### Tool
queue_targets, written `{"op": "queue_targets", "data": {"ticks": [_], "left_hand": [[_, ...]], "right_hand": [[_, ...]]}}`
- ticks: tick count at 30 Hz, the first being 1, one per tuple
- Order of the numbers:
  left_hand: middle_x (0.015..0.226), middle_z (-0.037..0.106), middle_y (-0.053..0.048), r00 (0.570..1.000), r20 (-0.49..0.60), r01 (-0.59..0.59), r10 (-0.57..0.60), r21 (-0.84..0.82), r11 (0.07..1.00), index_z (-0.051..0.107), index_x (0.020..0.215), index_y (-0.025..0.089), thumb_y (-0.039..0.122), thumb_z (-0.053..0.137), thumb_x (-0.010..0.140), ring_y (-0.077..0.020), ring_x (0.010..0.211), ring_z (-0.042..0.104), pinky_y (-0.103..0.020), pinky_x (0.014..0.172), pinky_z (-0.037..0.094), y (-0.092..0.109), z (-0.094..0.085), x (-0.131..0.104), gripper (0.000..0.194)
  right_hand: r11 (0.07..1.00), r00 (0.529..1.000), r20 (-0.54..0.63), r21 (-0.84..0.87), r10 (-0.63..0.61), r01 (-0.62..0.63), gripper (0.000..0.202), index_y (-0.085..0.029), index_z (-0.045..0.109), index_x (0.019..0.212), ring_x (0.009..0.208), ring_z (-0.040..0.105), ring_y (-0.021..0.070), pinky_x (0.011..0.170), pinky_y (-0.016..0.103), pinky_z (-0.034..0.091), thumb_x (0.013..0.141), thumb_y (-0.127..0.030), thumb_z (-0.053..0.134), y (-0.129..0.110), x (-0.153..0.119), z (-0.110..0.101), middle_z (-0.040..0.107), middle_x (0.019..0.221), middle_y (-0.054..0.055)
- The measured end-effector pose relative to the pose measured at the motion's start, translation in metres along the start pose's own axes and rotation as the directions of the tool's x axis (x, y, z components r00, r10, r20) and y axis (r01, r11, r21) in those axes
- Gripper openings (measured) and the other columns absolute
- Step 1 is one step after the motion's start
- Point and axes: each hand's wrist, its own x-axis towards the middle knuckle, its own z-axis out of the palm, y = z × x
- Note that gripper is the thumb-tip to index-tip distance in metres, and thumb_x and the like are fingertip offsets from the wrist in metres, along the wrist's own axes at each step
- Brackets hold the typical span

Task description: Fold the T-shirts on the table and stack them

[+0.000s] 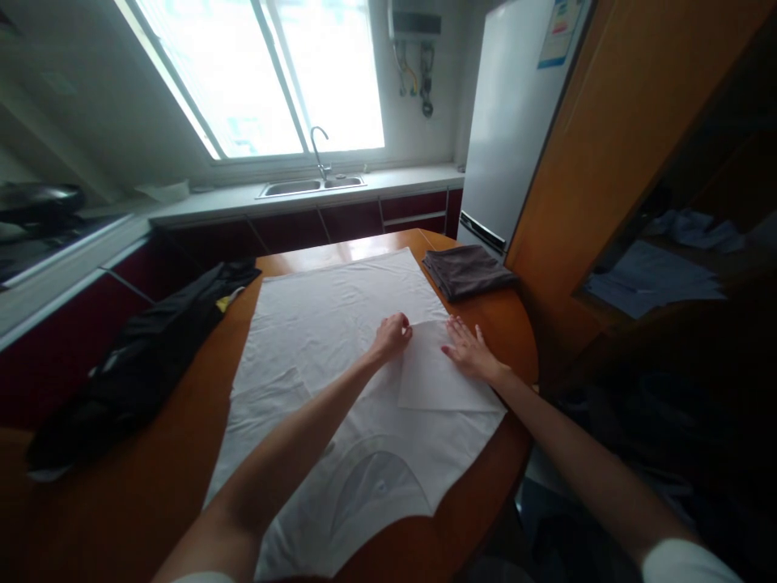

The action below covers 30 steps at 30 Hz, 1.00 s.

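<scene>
A white shirt [328,324] lies spread on the wooden table, its neckline towards me. On its right side a sleeve [446,380] is folded inward and lies flat over the body. My left hand [394,334] pinches the fabric at the far inner corner of that sleeve, fingers closed. Flat on the shirt's right edge, beside the folded sleeve, rests my right hand [467,348] with its fingers spread. The shirt's left sleeve is partly hidden by my left forearm.
A folded dark grey garment [467,271] lies at the table's [515,324] far right. A black garment [146,348] stretches along the left edge. Beyond are a counter with a sink [291,188], a window and a fridge [510,113].
</scene>
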Motion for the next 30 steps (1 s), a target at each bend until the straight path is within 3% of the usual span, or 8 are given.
{"op": "queue_targets", "data": {"ticks": [6, 10, 12, 14, 17, 22, 28, 30], "left_hand": [[0.09, 0.067, -0.006, 1.0, -0.012, 0.005, -0.006, -0.084, 0.996, 0.055, 0.121, 0.018, 0.02, 0.055, 0.093, -0.0213, 0.086, 0.063, -0.032, 0.08, 0.047, 0.0, -0.006, -0.006, 0.028], [0.106, 0.065, -0.008, 0.977, 0.01, -0.211, 0.213, -0.071, 0.975, 0.06, 0.119, 0.02, 0.02, 0.06, 0.09, -0.0222, 0.095, 0.063, -0.034, 0.086, 0.049, 0.005, -0.031, -0.034, 0.029], [0.109, 0.065, -0.007, 0.904, 0.159, -0.38, 0.398, -0.131, 0.916, 0.063, 0.116, 0.022, 0.024, 0.062, 0.09, -0.021, 0.093, 0.063, -0.032, 0.084, 0.049, 0.007, -0.045, -0.06, 0.026], [0.111, 0.065, -0.006, 0.769, 0.317, -0.531, 0.555, -0.166, 0.831, 0.065, 0.115, 0.024, 0.023, 0.068, 0.086, -0.0224, 0.099, 0.063, -0.032, 0.088, 0.049, 0.006, -0.054, -0.087, 0.029], [0.107, 0.065, -0.007, 0.667, 0.403, -0.658, 0.627, -0.078, 0.749, 0.065, 0.112, 0.023, 0.011, 0.064, 0.084, -0.0226, 0.1, 0.062, -0.03, 0.088, 0.048, 0.003, -0.053, -0.117, 0.03], [0.097, 0.063, -0.007, 0.637, 0.402, -0.734, 0.658, 0.054, 0.677, 0.064, 0.098, 0.019, 0.006, 0.055, 0.087, -0.0194, 0.089, 0.062, -0.028, 0.082, 0.049, 0.002, -0.047, -0.13, 0.019], [0.092, 0.068, -0.003, 0.642, 0.446, -0.658, 0.624, -0.098, 0.747, 0.069, 0.102, 0.021, 0.011, 0.061, 0.087, -0.0142, 0.079, 0.065, -0.022, 0.074, 0.049, 0.01, -0.065, -0.119, 0.019], [0.095, 0.071, -0.005, 0.715, 0.368, -0.607, 0.595, -0.098, 0.789, 0.071, 0.103, 0.021, 0.019, 0.057, 0.094, -0.0147, 0.081, 0.067, -0.023, 0.076, 0.051, 0.009, -0.06, -0.105, 0.017]], "right_hand": [[0.998, 0.998, 0.034, -0.035, -0.044, 0.045, 0.075, -0.017, 0.018, 0.162, 0.156, 0.007, 0.0267, 0.121, 0.063, 0.006, 0.102, -0.062, 0.023, 0.002, 0.001, 0.004, 0.011, 0.168, 0.014], [0.999, 0.997, 0.047, -0.01, -0.053, 0.054, 0.074, -0.018, 0.02, 0.161, 0.156, 0.008, 0.0266, 0.121, 0.064, 0.005, 0.103, -0.062, 0.022, 0.004, 0.002, -0.001, 0.011, 0.168, 0.013], [0.998, 0.998, 0.003, 0.022, -0.062, 0.062, 0.069, -0.017, 0.022, 0.161, 0.156, 0.008, 0.025, 0.122, 0.062, 0.006, 0.105, -0.056, 0.019, 0.005, 0.005, -0.006, 0.012, 0.168, 0.012], [0.996, 0.997, -0.041, 0.058, -0.072, 0.074, 0.063, -0.015, 0.024, 0.16, 0.156, 0.01, 0.0233, 0.123, 0.06, 0.007, 0.106, -0.048, 0.017, 0.005, 0.009, -0.01, 0.014, 0.168, 0.011], [0.993, 0.996, -0.032, 0.085, -0.08, 0.083, 0.059, -0.013, 0.028, 0.159, 0.156, 0.012, 0.0221, 0.123, 0.058, 0.01, 0.106, -0.036, 0.019, 0.003, 0.017, -0.008, 0.018, 0.167, 0.011], [0.997, 0.997, 0.026, 0.031, -0.068, 0.067, 0.06, -0.013, 0.029, 0.159, 0.155, 0.012, 0.0205, 0.124, 0.055, 0.007, 0.105, -0.039, 0.021, 0.002, 0.021, 0.003, 0.018, 0.167, 0.008], [0.998, 0.997, 0.051, -0.03, -0.061, 0.063, 0.066, -0.013, 0.026, 0.16, 0.156, 0.009, 0.0221, 0.125, 0.055, 0.004, 0.103, -0.046, 0.028, 0.0, 0.019, 0.004, 0.013, 0.168, 0.007], [0.998, 0.997, 0.063, -0.041, -0.052, 0.055, 0.067, -0.015, 0.025, 0.161, 0.156, 0.009, 0.0229, 0.124, 0.055, 0.004, 0.102, -0.046, 0.029, -0.001, 0.02, 0.003, 0.012, 0.169, 0.007]]}}
